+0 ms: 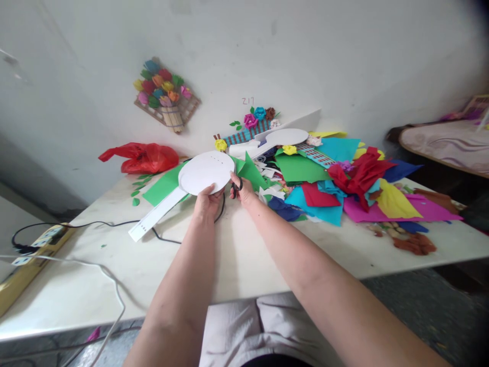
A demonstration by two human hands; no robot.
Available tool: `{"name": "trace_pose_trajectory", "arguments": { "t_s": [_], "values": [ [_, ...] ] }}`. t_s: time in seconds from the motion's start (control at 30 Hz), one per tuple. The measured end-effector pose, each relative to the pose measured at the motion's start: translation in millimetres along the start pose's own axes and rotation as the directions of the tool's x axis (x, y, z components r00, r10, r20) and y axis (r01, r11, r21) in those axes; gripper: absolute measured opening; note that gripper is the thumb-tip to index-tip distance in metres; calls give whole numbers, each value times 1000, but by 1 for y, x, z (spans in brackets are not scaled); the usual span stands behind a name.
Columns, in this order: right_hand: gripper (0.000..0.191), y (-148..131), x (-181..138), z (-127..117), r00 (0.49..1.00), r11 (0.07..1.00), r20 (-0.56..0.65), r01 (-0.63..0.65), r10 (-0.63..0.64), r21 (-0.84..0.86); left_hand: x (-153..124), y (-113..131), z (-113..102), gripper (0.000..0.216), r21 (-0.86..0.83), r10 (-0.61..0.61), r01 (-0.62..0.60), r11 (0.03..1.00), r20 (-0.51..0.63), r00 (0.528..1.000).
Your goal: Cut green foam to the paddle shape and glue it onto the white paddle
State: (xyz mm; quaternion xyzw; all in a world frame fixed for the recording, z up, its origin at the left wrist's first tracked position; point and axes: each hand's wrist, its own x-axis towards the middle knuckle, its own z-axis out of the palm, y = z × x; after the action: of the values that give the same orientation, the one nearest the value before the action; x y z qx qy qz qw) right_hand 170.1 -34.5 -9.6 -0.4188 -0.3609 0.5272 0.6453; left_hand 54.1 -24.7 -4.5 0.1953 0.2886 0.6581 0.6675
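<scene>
My left hand [208, 203] grips the lower edge of a white paddle-shaped cutout [206, 172], thumb on top. It has a round head with a few small dark marks, and a long strip [156, 214] slanting down to the left. At the right edge of the round part, my right hand [244, 191] is closed around black-handled scissors [236, 188]. The scissor blades are hidden by the hand and the cutout. Under the cutout lies a green sheet [162, 186].
Colored paper, with a red crumpled sheet [362, 176], is heaped on the right. A red plastic bag [143, 158] lies against the wall, a second white round cutout [286, 136] at the back. A power strip [42, 244] and a white cable [110, 278] lie on the left.
</scene>
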Motion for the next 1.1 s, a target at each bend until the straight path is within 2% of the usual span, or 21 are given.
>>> {"name": "trace_pose_trajectory", "arguments": {
  "t_s": [0.4,0.8,0.9,1.0,1.1],
  "values": [
    [45,3,2,7,997,1000,-72,9,-10,-6,1,0,-1,45,1,-27,27,1000,0,1000],
    [43,5,1,12,995,995,-91,25,-33,-94,0,1,-1,48,-30,-25,24,999,-18,1000],
    [42,7,0,17,995,993,-89,30,-40,-114,-1,1,0,41,-85,48,-49,995,-17,999],
    [40,12,-1,22,992,985,-90,72,-86,-156,-6,-3,5,25,-148,127,-115,982,74,989],
    [39,19,0,24,985,970,-95,121,-143,-213,-12,-8,11,18,-69,54,-46,997,111,992]
  ]
}}
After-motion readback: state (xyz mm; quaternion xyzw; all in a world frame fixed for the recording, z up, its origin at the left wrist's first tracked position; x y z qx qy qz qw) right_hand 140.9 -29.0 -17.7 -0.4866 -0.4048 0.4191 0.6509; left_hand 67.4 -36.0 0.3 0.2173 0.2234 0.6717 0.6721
